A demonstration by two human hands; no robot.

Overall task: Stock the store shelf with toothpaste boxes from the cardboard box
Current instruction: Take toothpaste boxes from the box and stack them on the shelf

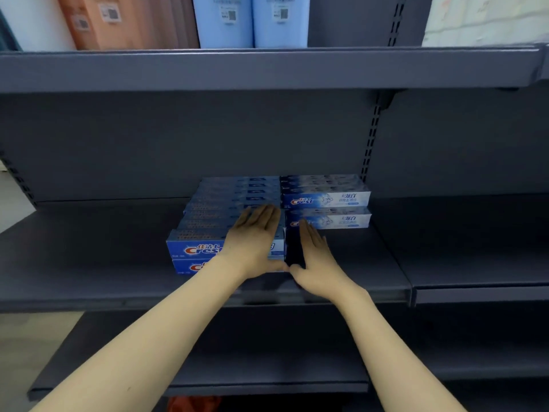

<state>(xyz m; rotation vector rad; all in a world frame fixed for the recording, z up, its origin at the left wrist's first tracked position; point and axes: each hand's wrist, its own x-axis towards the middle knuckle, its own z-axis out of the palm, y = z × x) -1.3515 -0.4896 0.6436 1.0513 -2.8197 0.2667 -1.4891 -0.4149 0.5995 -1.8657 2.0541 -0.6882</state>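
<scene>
**Operator:** State the position of the stock relative to each hand.

**Inspector:** The dark blue Crest toothpaste boxes [208, 230] form a two-high block on the middle shelf [89, 263], running from front to back. The long axis of each box lies left to right, parallel to the shelf's front edge. The left hand [255, 242] lies flat over the right end of this block, fingers straight and together, pointing toward the back panel. It holds nothing.

**Operator:** And the right hand?

**Inspector:** The right hand [315, 260] stands edge-on in the gap just right of the block's front rows, fingers extended and close together, palm turned toward the box ends. It also holds nothing. Whether the palm touches the ends cannot be told; the gap is in shadow. Its fingertips reach the front face of the lighter whitening Crest boxes [326, 209], stacked two high further back and to the right, with the same left-to-right axis.

**Operator:** Which relation governs the next move?

**Inspector:** Probably the alignment of the box ends. The dark block lies directly left of the right palm, so a squaring push would act leftward along the boxes' long axis while the left hand steadies the top layer.

**Operator:** Location of the supply carton?

**Inspector:** The cardboard box is not in view.
</scene>
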